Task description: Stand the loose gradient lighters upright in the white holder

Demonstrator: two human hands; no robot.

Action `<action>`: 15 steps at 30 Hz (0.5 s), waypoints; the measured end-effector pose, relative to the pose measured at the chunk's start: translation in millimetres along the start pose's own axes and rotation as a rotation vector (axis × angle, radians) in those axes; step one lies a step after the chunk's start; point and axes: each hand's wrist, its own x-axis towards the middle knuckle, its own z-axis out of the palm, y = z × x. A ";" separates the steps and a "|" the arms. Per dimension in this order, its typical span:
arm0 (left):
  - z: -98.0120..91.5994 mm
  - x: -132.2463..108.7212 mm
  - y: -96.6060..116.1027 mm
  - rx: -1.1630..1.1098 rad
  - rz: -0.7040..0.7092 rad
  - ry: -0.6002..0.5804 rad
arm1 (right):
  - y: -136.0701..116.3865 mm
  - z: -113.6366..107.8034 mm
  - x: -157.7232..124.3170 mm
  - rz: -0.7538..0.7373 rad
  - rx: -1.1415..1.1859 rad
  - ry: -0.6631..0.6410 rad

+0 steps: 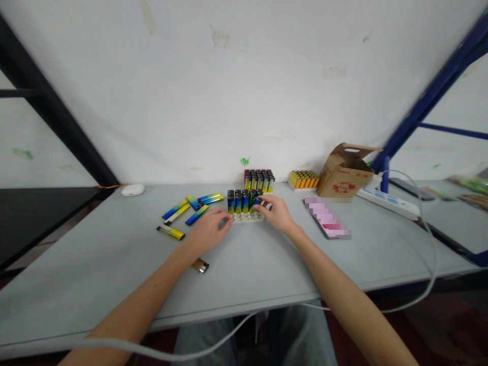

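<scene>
A white tray with round holes (247, 217) sits on the table with several blue-green lighters (238, 202) upright in its back rows. The holes along its front show. My right hand (277, 213) pinches a blue lighter (256, 202) at the tray's right side, among the standing ones. At the tray's left end, my left hand (208, 230) is closed, with thumb and fingertips on the edge. Left of that hand lie several loose blue and yellow lighters (176, 210). A brown lighter (200, 265) lies partly hidden under my left forearm.
Behind the tray stands a block of multicoloured lighters (260, 180). Further right are a tray of orange lighters (304, 180), an open cardboard box (343, 175), a phone (326, 218) and a power strip (391, 202) with a cable. A white earbud case (133, 190) lies at back left.
</scene>
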 end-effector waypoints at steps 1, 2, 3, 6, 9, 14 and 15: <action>-0.2 -0.1 0.1 0.000 -0.003 -0.004 | 1.6 -0.4 0.3 -0.009 -0.029 -0.014; -0.4 -0.1 0.4 0.001 -0.006 -0.006 | 3.0 -0.9 0.6 -0.020 -0.061 -0.028; -0.6 -0.1 0.7 0.001 -0.010 -0.006 | 4.3 -1.3 0.8 -0.033 -0.094 -0.041; -1.4 0.2 1.5 0.001 -0.017 -0.012 | 6.4 -2.4 1.1 -0.080 -0.169 -0.072; -1.6 0.5 1.4 0.002 -0.012 -0.025 | 6.9 -2.2 1.3 -0.110 -0.212 -0.091; -0.7 0.2 -0.5 -0.001 0.000 -0.016 | 4.3 1.8 -0.2 -0.091 -0.213 -0.081; -0.6 0.1 -0.8 -0.004 0.002 -0.015 | 2.9 2.8 -1.1 -0.079 -0.207 -0.072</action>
